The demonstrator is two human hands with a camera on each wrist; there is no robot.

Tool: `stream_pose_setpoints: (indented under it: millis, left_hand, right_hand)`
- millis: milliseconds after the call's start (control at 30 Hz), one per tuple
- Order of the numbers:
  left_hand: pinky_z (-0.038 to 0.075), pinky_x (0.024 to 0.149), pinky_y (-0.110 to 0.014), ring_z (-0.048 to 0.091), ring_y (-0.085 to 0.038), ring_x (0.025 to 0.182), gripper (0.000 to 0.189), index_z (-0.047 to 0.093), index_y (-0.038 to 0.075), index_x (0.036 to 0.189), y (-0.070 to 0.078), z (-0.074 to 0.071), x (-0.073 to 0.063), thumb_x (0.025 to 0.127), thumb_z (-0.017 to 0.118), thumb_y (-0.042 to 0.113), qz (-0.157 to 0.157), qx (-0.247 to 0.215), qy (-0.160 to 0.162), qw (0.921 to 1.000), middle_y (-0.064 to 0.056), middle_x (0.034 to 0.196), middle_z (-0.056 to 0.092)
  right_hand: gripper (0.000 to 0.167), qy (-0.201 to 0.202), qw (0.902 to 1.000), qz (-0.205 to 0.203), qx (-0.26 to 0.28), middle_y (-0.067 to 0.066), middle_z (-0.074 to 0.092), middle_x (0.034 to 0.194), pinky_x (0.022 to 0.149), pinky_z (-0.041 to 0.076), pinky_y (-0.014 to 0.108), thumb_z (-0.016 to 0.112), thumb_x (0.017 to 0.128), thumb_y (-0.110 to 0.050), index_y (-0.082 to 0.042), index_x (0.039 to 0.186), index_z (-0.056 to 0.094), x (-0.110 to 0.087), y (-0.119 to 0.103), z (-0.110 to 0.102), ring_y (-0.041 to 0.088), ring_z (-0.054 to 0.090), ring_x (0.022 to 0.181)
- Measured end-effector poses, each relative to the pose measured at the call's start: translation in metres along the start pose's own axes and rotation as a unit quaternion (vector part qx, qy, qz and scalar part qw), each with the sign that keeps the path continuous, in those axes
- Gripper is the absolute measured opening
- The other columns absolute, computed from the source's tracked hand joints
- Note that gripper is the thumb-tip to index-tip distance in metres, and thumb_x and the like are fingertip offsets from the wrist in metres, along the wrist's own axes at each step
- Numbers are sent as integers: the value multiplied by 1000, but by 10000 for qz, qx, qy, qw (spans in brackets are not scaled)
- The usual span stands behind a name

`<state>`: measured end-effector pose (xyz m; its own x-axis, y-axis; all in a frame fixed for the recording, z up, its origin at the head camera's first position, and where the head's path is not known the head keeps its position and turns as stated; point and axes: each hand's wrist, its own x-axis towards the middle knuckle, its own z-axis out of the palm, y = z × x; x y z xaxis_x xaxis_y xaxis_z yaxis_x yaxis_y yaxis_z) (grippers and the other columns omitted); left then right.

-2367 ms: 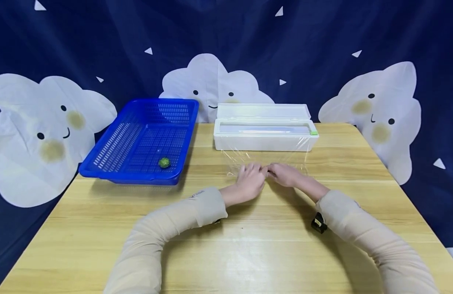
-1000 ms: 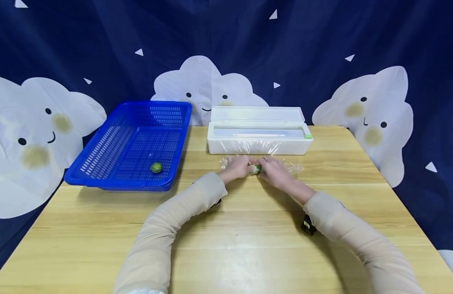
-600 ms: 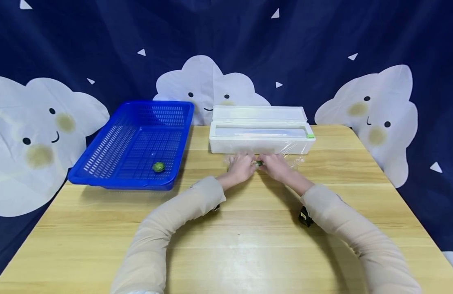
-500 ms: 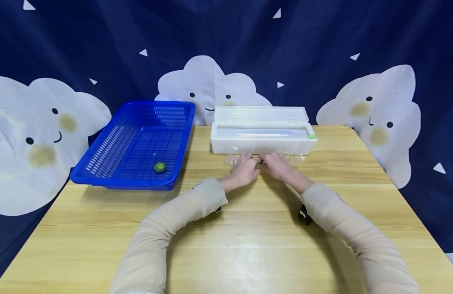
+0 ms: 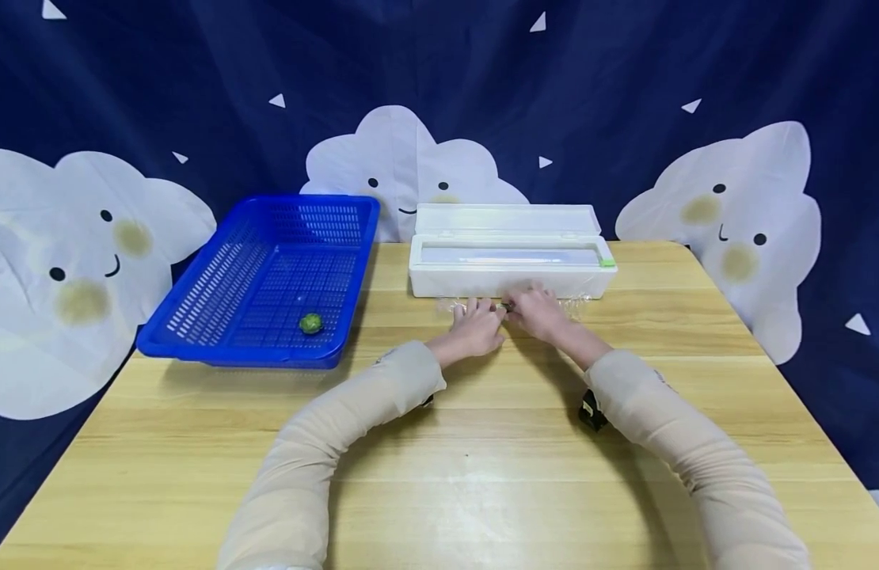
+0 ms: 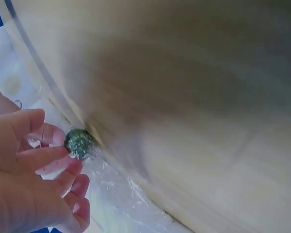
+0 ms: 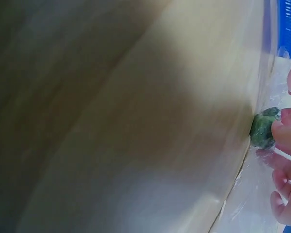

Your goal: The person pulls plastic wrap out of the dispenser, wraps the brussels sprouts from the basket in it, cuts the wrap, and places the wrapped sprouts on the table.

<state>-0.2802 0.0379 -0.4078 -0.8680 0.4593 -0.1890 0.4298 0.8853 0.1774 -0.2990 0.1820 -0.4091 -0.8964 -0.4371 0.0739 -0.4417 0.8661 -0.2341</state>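
In the head view my hands meet at a small dark green vegetable-like lump (image 5: 508, 307), just in front of a white cling film box (image 5: 504, 279). The lump (image 6: 80, 143) looks glossy, with clear film (image 6: 123, 187) over and around it. My left hand (image 5: 475, 328) reaches it from the left; in the left wrist view one straight finger touches it while the thumb stands apart. My right hand (image 5: 539, 313), blurred on top, pinches the lump (image 7: 263, 128) with thumb and fingers. Crumpled film (image 5: 450, 304) shows beyond both hands.
At the back left stands a blue plastic basket (image 5: 257, 352) with another green lump (image 5: 311, 323) inside. The film box's lid (image 5: 507, 214) is up, and a green tab (image 5: 606, 263) sits at its right end. Everything stands on a wooden table (image 5: 454, 467).
The wide film sheet stretched from the box has gathered into a narrow strip at its front. The lump came into view between my hands and moved up to the box. The left thumb has lowered.
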Motion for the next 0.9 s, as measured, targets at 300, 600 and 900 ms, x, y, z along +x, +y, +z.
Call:
stream_pose_setpoints:
  millis: [300,600,900]
  left_hand:
    - [25,80,-36,29,-22,110,57,30,19,143,-3,-7,9,92,51,34,-35,68,-439,9990,-2,134,37]
    - [24,83,-36,27,-21,111,61,29,19,143,-1,-9,15,90,53,37,41,222,-454,9987,-2,133,35]
    - [25,84,-35,27,-20,112,60,28,20,144,-3,-11,15,91,50,40,71,130,-567,9983,-1,133,34]
  right_hand:
    - [44,-406,9982,13,438,26,50,120,90,39,57,62,86,-19,-3,125,52,0,8,2,41,44,114]
    - [41,-420,9972,171,589,20,58,118,95,26,65,60,87,-16,-3,125,53,2,12,-3,46,43,115]
    - [44,-569,9963,389,508,15,55,124,94,20,65,58,89,-20,-8,130,50,-1,10,-4,50,32,122]
